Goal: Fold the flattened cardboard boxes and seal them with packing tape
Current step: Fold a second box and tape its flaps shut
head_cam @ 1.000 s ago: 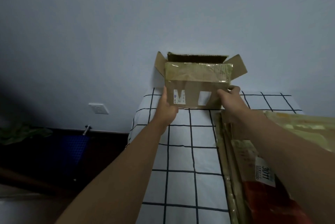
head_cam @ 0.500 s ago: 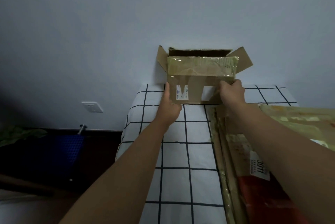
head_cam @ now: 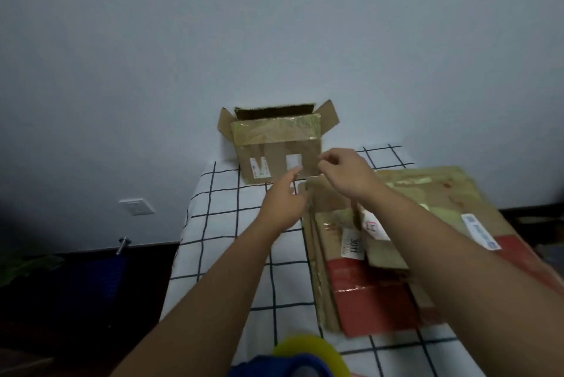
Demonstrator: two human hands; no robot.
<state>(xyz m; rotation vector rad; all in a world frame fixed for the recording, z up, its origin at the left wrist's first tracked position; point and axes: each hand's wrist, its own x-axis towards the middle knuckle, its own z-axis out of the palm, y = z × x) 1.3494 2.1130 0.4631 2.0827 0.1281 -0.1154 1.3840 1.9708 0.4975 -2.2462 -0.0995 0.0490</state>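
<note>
Open-topped box (head_cam: 276, 151) at the far edge of the checked cloth (head_cam: 219, 224), against the wall. Left hand (head_cam: 282, 202) and right hand (head_cam: 343, 173) near it, fingers loosely curled, holding nothing. Flattened boxes (head_cam: 427, 242) right; tape (head_cam: 308, 355) near.

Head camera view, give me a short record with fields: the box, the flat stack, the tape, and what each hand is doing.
Folded box: cardboard box upright against the wall, top flaps open, on the checked cloth
Flat stack: flattened cardboard boxes lying on the cloth, right of the open box
Tape: yellow tape roll in a blue holder at the near edge
Left hand: fingers extended toward the box, holding nothing
Right hand: above the stack's far corner, fingers loosely curled, nothing visibly held
</note>
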